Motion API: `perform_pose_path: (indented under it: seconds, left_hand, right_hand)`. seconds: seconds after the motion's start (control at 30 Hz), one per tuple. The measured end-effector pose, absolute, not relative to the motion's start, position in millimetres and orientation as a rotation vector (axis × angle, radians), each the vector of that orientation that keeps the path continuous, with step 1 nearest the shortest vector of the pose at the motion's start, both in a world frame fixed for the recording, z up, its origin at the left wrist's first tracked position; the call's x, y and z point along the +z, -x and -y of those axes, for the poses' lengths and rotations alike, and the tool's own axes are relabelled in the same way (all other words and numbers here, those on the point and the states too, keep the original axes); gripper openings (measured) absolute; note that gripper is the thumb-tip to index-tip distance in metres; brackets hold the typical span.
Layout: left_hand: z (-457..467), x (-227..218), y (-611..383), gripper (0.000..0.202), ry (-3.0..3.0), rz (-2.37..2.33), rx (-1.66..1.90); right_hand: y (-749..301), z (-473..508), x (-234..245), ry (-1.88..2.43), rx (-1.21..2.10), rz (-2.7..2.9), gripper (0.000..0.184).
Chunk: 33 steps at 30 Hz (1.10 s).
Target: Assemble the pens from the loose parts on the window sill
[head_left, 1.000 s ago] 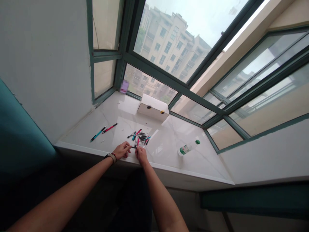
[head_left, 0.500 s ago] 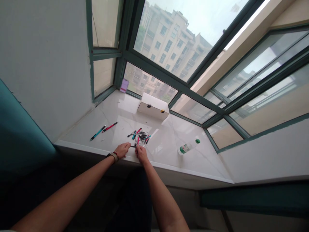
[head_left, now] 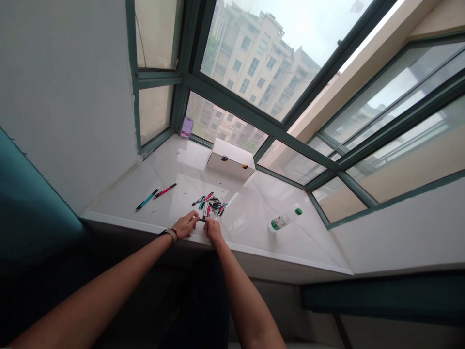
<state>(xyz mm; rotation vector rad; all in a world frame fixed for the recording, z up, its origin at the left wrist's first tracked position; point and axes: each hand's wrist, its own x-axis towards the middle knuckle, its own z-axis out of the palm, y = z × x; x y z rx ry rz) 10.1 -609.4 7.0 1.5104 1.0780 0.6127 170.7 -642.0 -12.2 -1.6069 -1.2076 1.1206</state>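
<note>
Both hands meet near the front edge of a white sill [head_left: 250, 237]. My left hand [head_left: 186, 226], with bands on its wrist, is closed in a pinch at one end of a small black pen part [head_left: 202, 219]. At the other end, my right hand [head_left: 213, 230] pinches the same piece. Its full shape is hidden by my fingers. Just beyond them lies a loose pile of pen parts [head_left: 215, 204], black, red, blue and clear. Off to the left rest a blue and black pen [head_left: 147, 199] and a red and black pen [head_left: 165, 190].
A white box [head_left: 230, 166] stands at the back by the window. To the right, a clear bottle [head_left: 281, 221] with a green cap appears tilted in view. A purple item [head_left: 186, 127] leans in the window corner. Walls border the sill on both sides.
My left hand has shifted slightly, its thumb and fingertips now higher around the black part. My right hand stays almost in place. The pile and pens look unchanged.
</note>
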Motion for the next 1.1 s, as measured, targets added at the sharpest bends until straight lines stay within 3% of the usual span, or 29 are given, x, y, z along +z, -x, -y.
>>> perform_pose_path:
  seconds: [0.23, 0.8, 1.1]
  left_hand:
    - [612, 2, -13, 0.045, -1.614, -1.145, 0.634]
    - [612, 4, -13, 0.040, -1.876, -1.184, 0.588]
    - [604, -3, -18, 0.053, -1.524, -1.190, 0.559]
  right_hand:
    - [-168, 642, -8, 1.522, 1.262, 1.145, 0.052]
    - [-168, 642, -8, 1.554, 1.177, 1.180, 0.062]
    - [-169, 644, -11, 1.416, 1.212, 1.164, 0.037]
